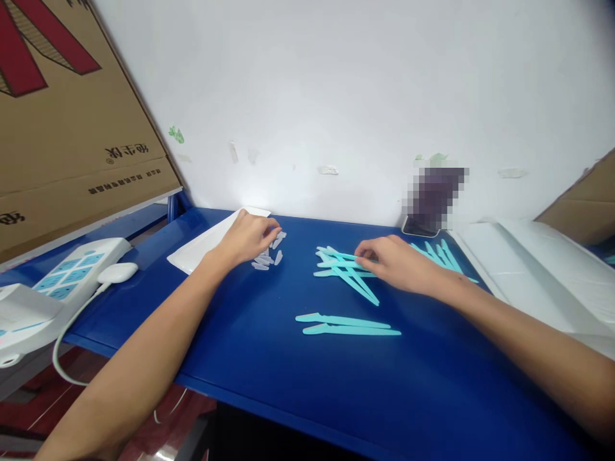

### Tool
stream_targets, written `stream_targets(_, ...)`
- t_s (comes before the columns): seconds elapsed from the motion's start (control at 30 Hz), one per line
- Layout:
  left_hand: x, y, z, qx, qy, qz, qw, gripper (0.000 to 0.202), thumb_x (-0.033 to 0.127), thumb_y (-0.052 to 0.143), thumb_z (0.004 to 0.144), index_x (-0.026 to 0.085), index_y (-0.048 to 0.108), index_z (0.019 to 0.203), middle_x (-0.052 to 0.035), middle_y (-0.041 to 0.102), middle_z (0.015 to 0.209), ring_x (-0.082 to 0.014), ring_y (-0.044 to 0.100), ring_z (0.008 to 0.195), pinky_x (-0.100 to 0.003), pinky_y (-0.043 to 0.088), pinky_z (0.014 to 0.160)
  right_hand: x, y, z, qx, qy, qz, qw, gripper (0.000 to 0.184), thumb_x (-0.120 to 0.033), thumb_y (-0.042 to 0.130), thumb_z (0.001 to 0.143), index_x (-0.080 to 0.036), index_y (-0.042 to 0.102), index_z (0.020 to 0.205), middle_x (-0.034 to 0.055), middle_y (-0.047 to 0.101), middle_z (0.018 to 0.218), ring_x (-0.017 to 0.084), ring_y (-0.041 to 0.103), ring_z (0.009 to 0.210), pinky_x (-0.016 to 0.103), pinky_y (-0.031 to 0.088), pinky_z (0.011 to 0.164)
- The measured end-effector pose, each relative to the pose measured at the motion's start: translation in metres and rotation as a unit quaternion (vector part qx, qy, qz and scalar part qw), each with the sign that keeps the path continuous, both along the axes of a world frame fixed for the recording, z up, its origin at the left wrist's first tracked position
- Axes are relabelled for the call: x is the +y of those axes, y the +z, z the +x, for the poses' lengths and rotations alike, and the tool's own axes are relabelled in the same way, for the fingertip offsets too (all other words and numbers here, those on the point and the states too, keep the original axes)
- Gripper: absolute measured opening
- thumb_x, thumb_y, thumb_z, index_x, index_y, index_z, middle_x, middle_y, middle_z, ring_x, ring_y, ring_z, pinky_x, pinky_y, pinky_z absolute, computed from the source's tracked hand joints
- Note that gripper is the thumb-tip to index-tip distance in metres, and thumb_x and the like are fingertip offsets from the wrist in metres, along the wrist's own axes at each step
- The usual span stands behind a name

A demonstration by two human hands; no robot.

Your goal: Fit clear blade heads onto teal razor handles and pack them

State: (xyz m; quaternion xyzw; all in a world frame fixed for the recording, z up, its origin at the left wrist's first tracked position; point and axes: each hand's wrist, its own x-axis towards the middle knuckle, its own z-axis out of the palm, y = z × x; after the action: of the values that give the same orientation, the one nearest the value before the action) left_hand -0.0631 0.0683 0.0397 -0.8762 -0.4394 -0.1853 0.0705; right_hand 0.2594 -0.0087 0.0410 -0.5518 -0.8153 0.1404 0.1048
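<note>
My left hand [252, 237] reaches over a small pile of clear plastic blade caps [262, 261], its thumb and forefinger pinched together. Some caps lie right at those fingertips; whether one is between them I cannot make out. Across the table, my right hand [389, 261] has its fingers closed on the handle end of a teal eyebrow razor [342, 255] on a crossed heap of several such razors [353, 280]. Nearer to me, two eyebrow razors [348, 324] lie side by side. More teal razors [441, 254] are spread beyond my right wrist, which partly hides them.
The blue table [269, 358] meets a white wall. A white tray [199, 242] lies under my left hand. At left are a power strip [79, 272], a white charger with cable [118, 273] and a cardboard box [72, 128]. A phone [430, 202] leans at back right, beside white packaging [538, 269].
</note>
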Motion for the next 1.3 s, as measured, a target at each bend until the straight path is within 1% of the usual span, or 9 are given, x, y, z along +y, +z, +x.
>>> stream_targets(0.13, 0.008, 0.002, -0.017, -0.063, 0.059, -0.033, 0.996, 0.031, 0.038, 0.057, 0.091, 0.018, 0.079, 0.091, -0.0055, 0.068, 0.061, -0.0192, 0.056, 0.054, -0.033, 0.037, 0.068, -0.004, 0.002, -0.006, -0.06, -0.019, 0.051, 0.997, 0.028, -0.038, 0.051, 0.094, -0.02, 0.072, 0.095, 0.0092, 0.074, 0.091, 0.025, 0.066, 0.081, 0.034, 0.04, 0.065)
stream_targets(0.2, 0.009, 0.003, -0.022, -0.078, 0.07, -0.06, 0.993, 0.028, 0.039, 0.061, 0.087, 0.019, 0.079, 0.09, -0.0057, 0.068, 0.062, -0.0197, 0.055, 0.053, -0.032, 0.035, 0.065, -0.009, 0.007, -0.01, -0.077, -0.011, 0.062, 0.995, 0.029, -0.04, 0.05, 0.094, -0.02, 0.071, 0.091, 0.0073, 0.071, 0.08, 0.023, 0.063, 0.074, 0.034, 0.039, 0.065)
stream_targets(0.3, 0.005, 0.004, -0.022, -0.03, 0.038, -0.091, 0.995, 0.028, 0.042, 0.062, 0.087, 0.021, 0.08, 0.087, -0.0064, 0.071, 0.067, -0.0199, 0.056, 0.056, -0.031, 0.033, 0.062, -0.02, 0.017, -0.016, -0.061, 0.035, -0.019, 0.997, 0.032, -0.048, 0.054, 0.093, -0.022, 0.071, 0.085, 0.0027, 0.061, 0.061, 0.019, 0.057, 0.06, 0.033, 0.038, 0.061)
stream_targets(0.47, -0.008, 0.004, -0.007, 0.018, -0.003, -0.13, 0.991, 0.034, 0.05, 0.068, 0.083, 0.023, 0.076, 0.065, -0.0071, 0.068, 0.062, -0.0208, 0.056, 0.058, -0.031, 0.033, 0.064, -0.039, 0.027, -0.019, -0.05, 0.106, -0.173, 0.978, 0.042, -0.062, 0.066, 0.082, -0.025, 0.074, 0.101, 0.004, 0.066, 0.074, 0.018, 0.058, 0.058, 0.031, 0.035, 0.05)
stream_targets(0.57, -0.012, 0.001, 0.001, 0.023, -0.007, -0.14, 0.99, 0.029, 0.049, 0.074, 0.077, 0.024, 0.074, 0.063, -0.0064, 0.067, 0.062, -0.0219, 0.057, 0.059, -0.031, 0.035, 0.064, -0.043, 0.023, -0.02, -0.053, 0.131, -0.19, 0.971, 0.043, -0.059, 0.069, 0.08, -0.025, 0.072, 0.106, 0.0049, 0.066, 0.079, 0.02, 0.06, 0.065, 0.031, 0.037, 0.052)
stream_targets(0.73, -0.014, -0.006, 0.009, 0.011, -0.051, -0.182, 0.982, 0.012, 0.033, 0.072, 0.079, 0.024, 0.08, 0.075, -0.0078, 0.074, 0.075, -0.0242, 0.063, 0.069, -0.032, 0.04, 0.069, -0.044, 0.018, -0.023, -0.046, 0.143, -0.215, 0.965, 0.026, -0.048, 0.061, 0.087, -0.024, 0.068, 0.092, 0.0063, 0.067, 0.094, 0.018, 0.057, 0.069, 0.031, 0.041, 0.055)
stream_targets(0.9, -0.019, -0.009, 0.02, -0.017, -0.139, -0.206, 0.969, 0.014, 0.034, 0.071, 0.082, 0.024, 0.08, 0.083, -0.0073, 0.075, 0.088, -0.023, 0.065, 0.08, -0.03, 0.043, 0.074, -0.046, 0.022, -0.025, -0.055, 0.16, -0.247, 0.954, 0.024, -0.042, 0.057, 0.089, -0.023, 0.059, 0.075, 0.0013, 0.059, 0.069, 0.014, 0.044, 0.054, 0.03, 0.032, 0.049)
stream_targets(1.13, -0.023, -0.006, 0.024, -0.058, -0.155, -0.223, 0.961, 0.019, 0.039, 0.07, 0.086, 0.023, 0.078, 0.078, -0.0029, 0.071, 0.066, -0.0189, 0.064, 0.063, -0.028, 0.041, 0.063, -0.045, 0.027, -0.025, -0.07, 0.157, -0.205, 0.963, 0.023, -0.036, 0.051, 0.093, -0.023, 0.056, 0.075, 0.0009, 0.059, 0.069, 0.015, 0.044, 0.056, 0.031, 0.033, 0.055)
stream_targets(1.3, -0.026, -0.007, 0.029, -0.101, -0.172, -0.218, 0.955, 0.021, 0.03, 0.069, 0.085, 0.023, 0.08, 0.101, -0.005, 0.078, 0.081, -0.0202, 0.07, 0.07, -0.028, 0.047, 0.067, -0.031, 0.035, -0.01, -0.039, 0.113, -0.105, 0.987, 0.025, -0.041, 0.047, 0.095, -0.023, 0.052, 0.078, 0.0044, 0.062, 0.077, 0.019, 0.052, 0.068, 0.033, 0.036, 0.062)
